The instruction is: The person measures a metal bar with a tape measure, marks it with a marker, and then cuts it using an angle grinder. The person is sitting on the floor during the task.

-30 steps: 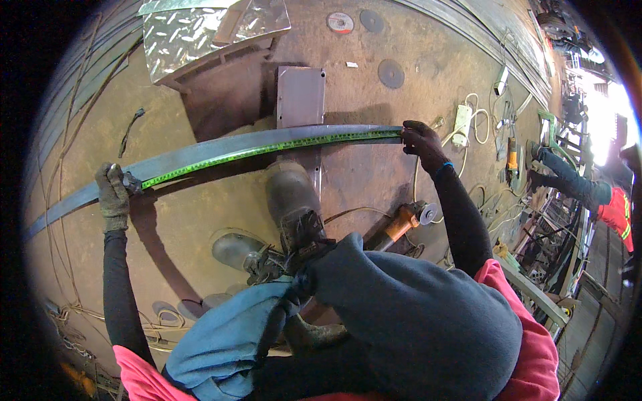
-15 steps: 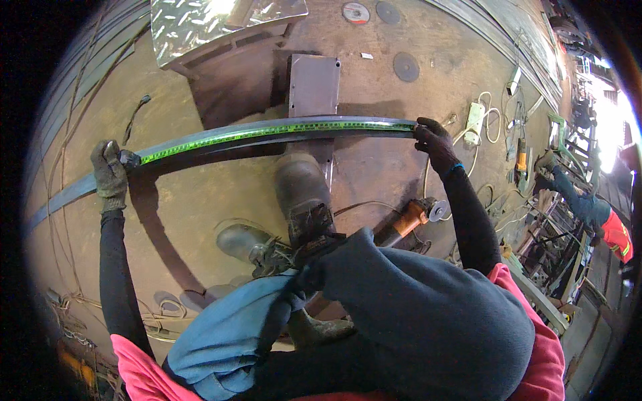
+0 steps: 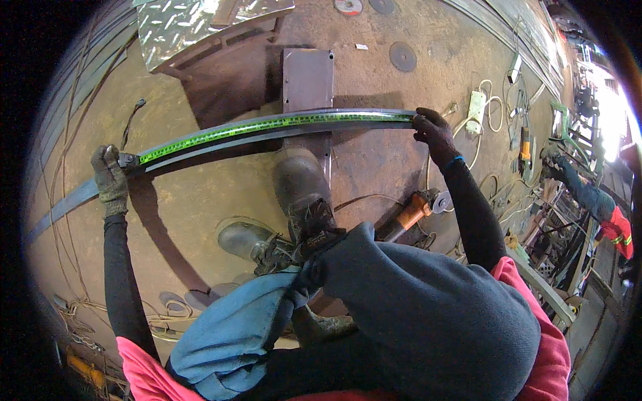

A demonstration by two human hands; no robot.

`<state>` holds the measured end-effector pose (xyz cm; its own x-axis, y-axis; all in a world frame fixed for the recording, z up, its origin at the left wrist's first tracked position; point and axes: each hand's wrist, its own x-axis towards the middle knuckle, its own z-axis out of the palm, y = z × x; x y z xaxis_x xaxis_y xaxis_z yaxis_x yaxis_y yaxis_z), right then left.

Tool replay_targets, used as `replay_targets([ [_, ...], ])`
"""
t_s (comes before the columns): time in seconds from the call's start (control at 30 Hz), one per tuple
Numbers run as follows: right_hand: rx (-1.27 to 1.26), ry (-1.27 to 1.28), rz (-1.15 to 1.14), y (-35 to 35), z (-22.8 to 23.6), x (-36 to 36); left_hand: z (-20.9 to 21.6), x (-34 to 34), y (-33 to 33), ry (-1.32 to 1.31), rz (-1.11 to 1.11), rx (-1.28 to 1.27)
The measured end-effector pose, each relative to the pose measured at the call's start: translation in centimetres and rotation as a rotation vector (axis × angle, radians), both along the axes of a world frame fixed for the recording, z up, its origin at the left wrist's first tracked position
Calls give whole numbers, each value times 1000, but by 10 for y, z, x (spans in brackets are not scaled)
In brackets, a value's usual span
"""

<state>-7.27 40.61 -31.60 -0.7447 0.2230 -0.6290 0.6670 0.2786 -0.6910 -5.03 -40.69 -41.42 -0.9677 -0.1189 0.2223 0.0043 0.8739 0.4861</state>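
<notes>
A green tape measure (image 3: 267, 124) is stretched along a long grey metal bar (image 3: 67, 197), which runs from the left edge across in front of me. My gloved left hand (image 3: 110, 175) is closed round the dark case of the tape at its left end. At the bar's right end, my right hand (image 3: 435, 137) in a dark glove pinches the tape's tip against the metal. The bar passes over a flat rectangular steel plate (image 3: 308, 80). One black boot (image 3: 301, 179) of mine is just below the bar, by the plate.
An orange angle grinder (image 3: 411, 215) lies right of my boots, and another grinder (image 3: 525, 144) lies farther right. A pale green power strip (image 3: 475, 110) with cords is nearby. Tread plate (image 3: 200, 33) stands at the far left. Another person's red sleeve (image 3: 616, 230) shows at the right.
The view has shifted slightly, so the far objects sit a little higher. Both my hands keep their hold, with the tape still stretched along the bar.
</notes>
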Motion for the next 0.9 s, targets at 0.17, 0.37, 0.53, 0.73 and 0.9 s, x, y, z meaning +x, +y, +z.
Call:
replay_targets([
  [0.17,160,117,27,-9,-4,4,8,-10,13,-86,58,304],
  [0.37,279,141,73,-10,-8,5,34,-11,47,-16,119,286],
  [0.53,386,211,153,-13,-10,6,36,-15,59,-140,167,295],
  [0.73,449,293,228,-16,-14,8,23,-17,52,-151,142,331],
  [0.9,357,289,196,-13,-21,10,30,-17,58,-139,112,225],
])
